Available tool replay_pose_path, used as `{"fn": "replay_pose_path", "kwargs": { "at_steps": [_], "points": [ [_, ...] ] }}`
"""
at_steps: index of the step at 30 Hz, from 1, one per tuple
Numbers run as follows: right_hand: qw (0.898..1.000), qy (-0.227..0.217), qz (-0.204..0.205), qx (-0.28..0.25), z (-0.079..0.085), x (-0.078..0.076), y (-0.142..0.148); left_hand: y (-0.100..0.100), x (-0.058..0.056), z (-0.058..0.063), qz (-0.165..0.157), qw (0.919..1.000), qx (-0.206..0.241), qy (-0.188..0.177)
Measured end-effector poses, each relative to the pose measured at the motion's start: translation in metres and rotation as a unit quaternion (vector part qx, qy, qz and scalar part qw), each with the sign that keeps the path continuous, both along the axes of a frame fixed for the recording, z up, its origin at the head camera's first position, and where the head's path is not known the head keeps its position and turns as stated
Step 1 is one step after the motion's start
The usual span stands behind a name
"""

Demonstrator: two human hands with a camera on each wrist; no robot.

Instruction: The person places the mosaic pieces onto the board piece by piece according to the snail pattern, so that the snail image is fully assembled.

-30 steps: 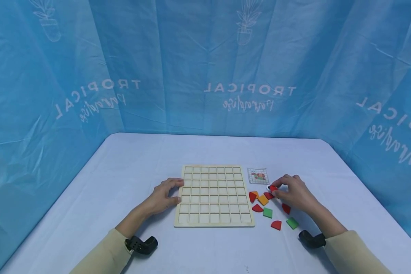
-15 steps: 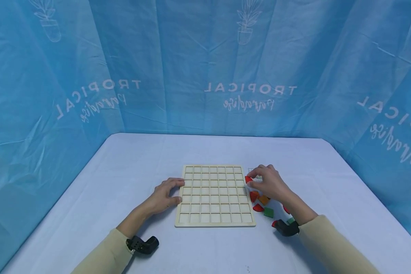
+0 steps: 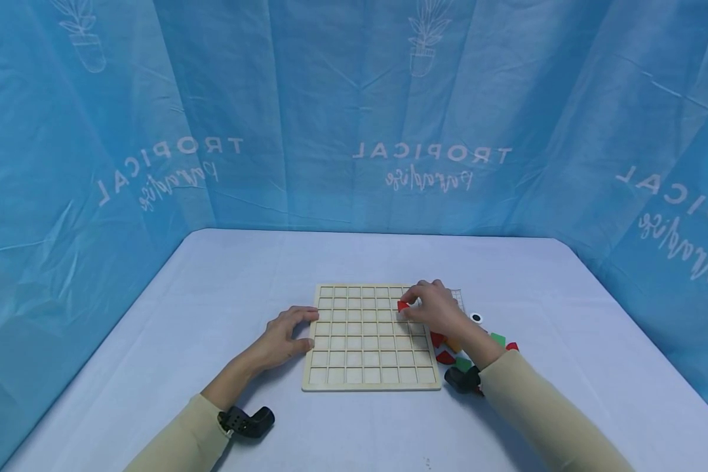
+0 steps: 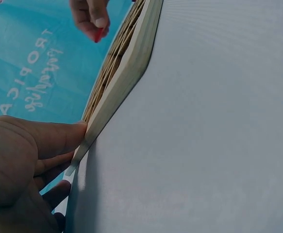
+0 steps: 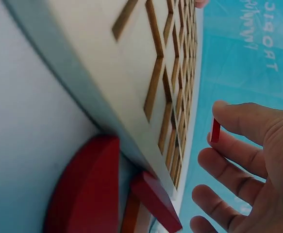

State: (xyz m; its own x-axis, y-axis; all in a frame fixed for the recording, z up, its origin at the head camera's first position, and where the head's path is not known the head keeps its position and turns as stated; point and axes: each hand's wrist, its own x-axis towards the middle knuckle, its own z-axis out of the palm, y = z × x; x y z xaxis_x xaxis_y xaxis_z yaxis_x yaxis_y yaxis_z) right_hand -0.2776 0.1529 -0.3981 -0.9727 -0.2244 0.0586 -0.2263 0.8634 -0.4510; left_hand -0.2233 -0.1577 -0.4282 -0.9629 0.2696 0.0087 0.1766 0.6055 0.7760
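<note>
A pale wooden board [image 3: 354, 342] divided into square cells lies on the table. My left hand [image 3: 280, 337] rests at its left edge, the thumb touching the rim in the left wrist view and the fingers spread along the side. Over the upper right cells, my right hand [image 3: 439, 309] pinches a small flat red piece [image 3: 402, 306] between thumb and index finger. In the right wrist view this red piece [image 5: 215, 130] is seen edge-on above the board, with the other fingers loosely bent.
Right of the board lie more red pieces [image 3: 445, 358], green pieces [image 3: 497, 339], an orange piece [image 3: 452, 344] and a white disc with a black dot [image 3: 476, 318]. A gridded picture card [image 3: 457, 298] is partly hidden behind my right hand. Blue printed cloth [image 3: 330, 196] surrounds the table.
My right hand has carried the red piece leftward from the loose pieces, past the card, to over the board's upper right. The white disc is uncovered now. My left hand has stayed put.
</note>
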Motion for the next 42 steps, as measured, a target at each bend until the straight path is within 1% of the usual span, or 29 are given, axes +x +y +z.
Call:
{"fn": "replay_pose_path", "kwargs": {
  "at_steps": [3,6,13,23,30,39,42],
  "points": [
    [1.000,-0.003,0.000,0.012,-0.003,-0.003,-0.003,0.000,0.000,0.000,-0.001,1.0000,-0.001,0.002],
    [1.000,0.002,0.009,0.026,-0.006,-0.004,-0.005,0.000,0.000,0.001,0.000,1.0000,-0.001,0.003],
    [0.999,0.016,0.026,0.034,-0.011,-0.006,-0.005,-0.001,0.000,0.001,0.000,0.9999,-0.009,0.007],
    [0.997,0.031,0.039,0.053,-0.012,-0.006,-0.007,-0.002,-0.001,-0.001,-0.002,0.9999,-0.004,0.009],
    [0.996,0.037,0.040,0.067,-0.015,-0.005,-0.007,-0.002,0.000,-0.002,-0.002,1.0000,0.000,0.006],
    [0.996,0.037,0.045,0.063,-0.014,-0.004,-0.005,-0.002,0.000,0.000,-0.007,0.9999,-0.002,0.013],
    [0.997,0.032,0.038,0.052,-0.011,-0.002,-0.004,-0.001,0.000,-0.001,-0.009,0.9999,0.000,0.014]
  ]
}}
